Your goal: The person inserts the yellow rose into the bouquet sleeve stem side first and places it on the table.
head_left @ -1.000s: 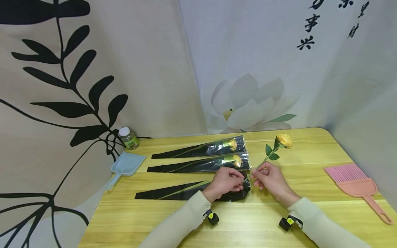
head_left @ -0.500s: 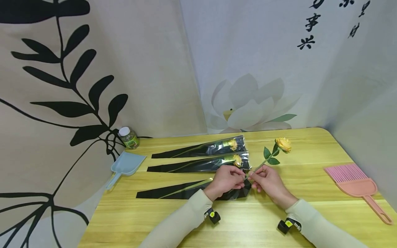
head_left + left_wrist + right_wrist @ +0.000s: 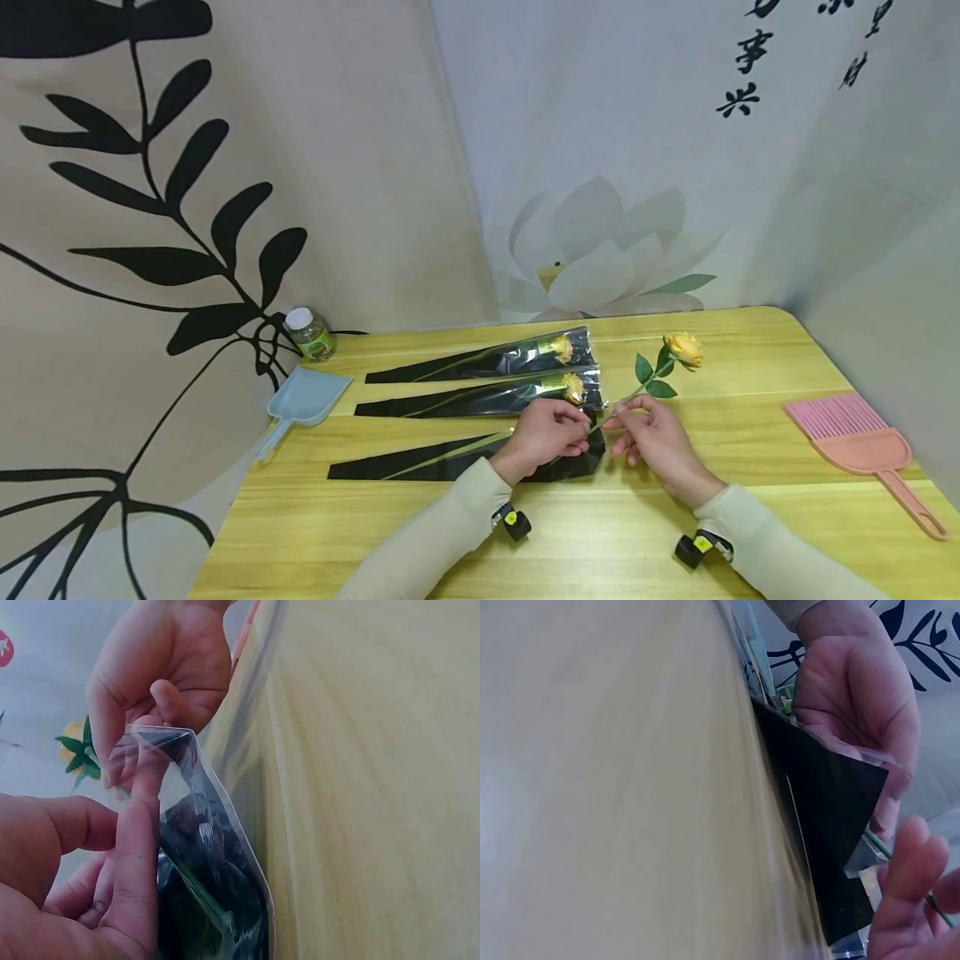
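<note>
A yellow rose (image 3: 683, 350) with green leaves points up and to the right. My right hand (image 3: 660, 442) pinches its stem between thumb and fingers, below the leaves. The stem's lower part reaches into the mouth of a black flower sleeve (image 3: 420, 463) with a clear front, lying nearest me. At that mouth my left hand (image 3: 551, 435) holds the film edge. The left wrist view shows clear film (image 3: 206, 795) against the left fingers and a green strip inside the sleeve. In the right wrist view, the green stem (image 3: 877, 844) passes between both hands; its lower end is hidden.
Two filled sleeves, an upper sleeve (image 3: 450, 367) and a lower sleeve (image 3: 435, 406), each with a yellow rose, lie behind. At left are a blue dustpan (image 3: 309, 395) and a white-lidded jar (image 3: 311, 333). A pink brush and dustpan (image 3: 862, 442) lie at right.
The rose stem has moved slightly down and left toward the sleeve's mouth. My right hand first came close to the left, then shifted back up along the stem. The left hand stays nearly still.
</note>
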{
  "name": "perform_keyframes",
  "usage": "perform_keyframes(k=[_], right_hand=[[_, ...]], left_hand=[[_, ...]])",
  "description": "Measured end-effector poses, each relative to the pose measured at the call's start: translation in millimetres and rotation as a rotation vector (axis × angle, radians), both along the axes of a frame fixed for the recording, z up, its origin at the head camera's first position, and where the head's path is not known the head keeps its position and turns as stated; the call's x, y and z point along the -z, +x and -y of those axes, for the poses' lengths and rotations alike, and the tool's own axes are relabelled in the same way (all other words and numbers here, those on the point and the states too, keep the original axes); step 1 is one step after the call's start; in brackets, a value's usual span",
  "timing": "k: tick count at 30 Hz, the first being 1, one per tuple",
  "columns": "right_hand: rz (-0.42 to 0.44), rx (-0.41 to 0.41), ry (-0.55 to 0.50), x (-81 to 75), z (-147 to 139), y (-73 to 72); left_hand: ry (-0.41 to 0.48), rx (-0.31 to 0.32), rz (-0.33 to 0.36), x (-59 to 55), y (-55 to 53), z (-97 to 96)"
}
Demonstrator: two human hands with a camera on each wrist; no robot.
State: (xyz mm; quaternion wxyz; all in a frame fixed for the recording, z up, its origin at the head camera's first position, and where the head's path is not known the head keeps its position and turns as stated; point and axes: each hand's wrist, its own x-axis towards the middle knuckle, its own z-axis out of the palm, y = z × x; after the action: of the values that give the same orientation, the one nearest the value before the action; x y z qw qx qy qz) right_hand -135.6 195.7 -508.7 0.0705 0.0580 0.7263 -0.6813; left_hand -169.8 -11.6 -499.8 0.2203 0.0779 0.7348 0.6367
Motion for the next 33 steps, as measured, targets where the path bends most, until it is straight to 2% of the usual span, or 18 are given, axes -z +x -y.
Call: perform_keyframes(k=[5,15,33], right_hand=[[-0.013,0.052,-0.023,-1.4,-2,0.8],[-0.004,0.071,-0.021,-8.3,0,4.3],[0.048,0.006,-0.05,0.3,16,7.5]], left_hand=[[0.009,-0.006,0.011,0.9,0.1,0.6],[-0.013,-0.03,0.007,-3.0,-0.3,-0.2],[0.062,-0.02,0.003,-7.0,-2.0,-5.9]])
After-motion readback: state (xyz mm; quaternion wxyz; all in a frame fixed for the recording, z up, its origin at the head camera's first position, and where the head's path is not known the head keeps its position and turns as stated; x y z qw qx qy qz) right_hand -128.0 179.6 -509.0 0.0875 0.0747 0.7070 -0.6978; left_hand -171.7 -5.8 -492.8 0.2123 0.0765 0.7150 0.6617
